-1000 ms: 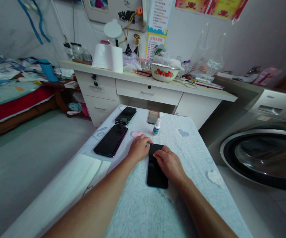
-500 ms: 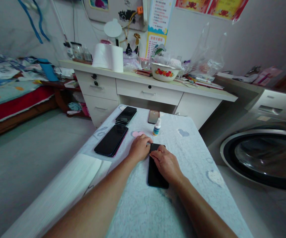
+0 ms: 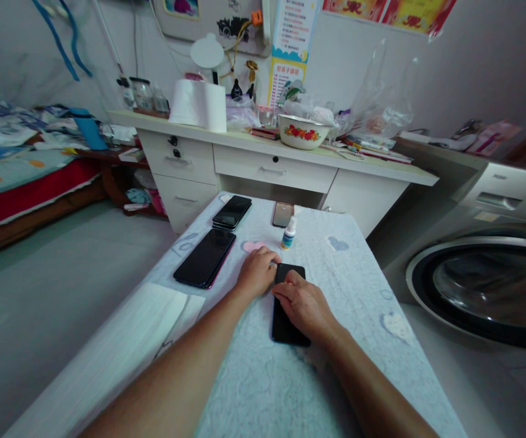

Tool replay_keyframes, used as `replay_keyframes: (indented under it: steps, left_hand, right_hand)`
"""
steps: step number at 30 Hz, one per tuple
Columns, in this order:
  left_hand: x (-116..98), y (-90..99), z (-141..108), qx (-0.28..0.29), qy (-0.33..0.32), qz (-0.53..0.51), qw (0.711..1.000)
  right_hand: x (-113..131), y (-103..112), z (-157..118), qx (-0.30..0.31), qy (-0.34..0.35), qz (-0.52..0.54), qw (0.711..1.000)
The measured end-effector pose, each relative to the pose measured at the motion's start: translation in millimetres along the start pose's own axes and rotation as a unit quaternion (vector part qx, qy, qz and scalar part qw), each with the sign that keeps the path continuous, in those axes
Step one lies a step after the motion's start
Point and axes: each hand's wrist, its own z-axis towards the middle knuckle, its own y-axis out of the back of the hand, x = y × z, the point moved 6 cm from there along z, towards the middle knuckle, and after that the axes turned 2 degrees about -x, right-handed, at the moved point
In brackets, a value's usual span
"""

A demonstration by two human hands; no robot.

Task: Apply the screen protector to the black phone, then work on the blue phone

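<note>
A black smartphone (image 3: 287, 326) lies flat, screen up, on the cloth-covered table in front of me. My left hand (image 3: 258, 271) rests at its upper left edge, fingers curled against the phone's side. Over the screen is my right hand (image 3: 303, 302), its fingertips drawn together near the phone's left edge; whatever is pinched there, if anything, is too small to make out. Just beyond my hands stands a small white spray bottle (image 3: 289, 234) with a blue and yellow label.
To the left lie a large dark phone (image 3: 205, 258) and a stack of phones (image 3: 232, 212). Another phone (image 3: 283, 214) is at the table's far end. White paper sheets (image 3: 121, 340) hang along the left edge. A desk (image 3: 274, 164) stands behind, a washing machine (image 3: 486, 243) at right.
My right hand has shifted slightly left and toward me over the phone's screen. My left hand and the phone stay where they were.
</note>
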Motion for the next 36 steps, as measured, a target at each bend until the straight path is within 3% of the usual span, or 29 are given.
replay_keyframes:
  steps: [14, 27, 36]
  left_hand:
    - [-1, 0.8, -1, -0.003, -0.005, 0.005, 1.0]
    - [-1, 1.1, 0, 0.003, -0.009, 0.01, 1.0]
    - [0, 0.3, -1, 0.003, -0.006, 0.006, 1.0]
  right_hand:
    - [4, -1, -6, 0.008, 0.068, 0.03, 0.997]
    - [-18, 6, -2, -0.032, -0.081, -0.017, 0.996]
    - [-20, 7, -2, -0.031, -0.084, -0.021, 0.996]
